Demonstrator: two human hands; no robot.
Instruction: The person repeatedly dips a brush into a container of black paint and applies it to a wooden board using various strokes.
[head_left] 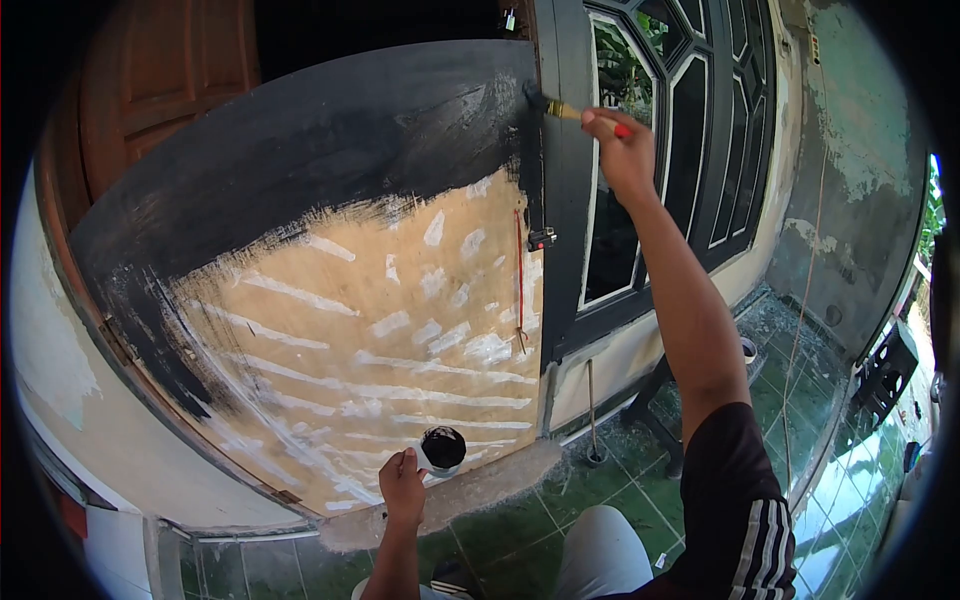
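My right hand [622, 150] grips the wooden handle of a paintbrush [565, 110], raised at the upper right of the door panel. Its dark bristles touch the panel's right edge. Low in the view, my left hand [402, 488] holds a small white cup [443, 466] of black paint [442, 446] by its side. The wooden door panel [390, 290] has black paint across its top and down its left side. Below that, bare tan wood shows, with white filler patches and streaks. A red strip [520, 270] and a small latch [541, 239] are on its right edge.
A dark window frame [570, 250] with white-edged panes stands right of the panel. A brown door [180, 80] is behind at upper left. Green floor tiles [620, 510] lie below, with a long-handled tool [592, 420] against the wall and a black chair [888, 370] at far right.
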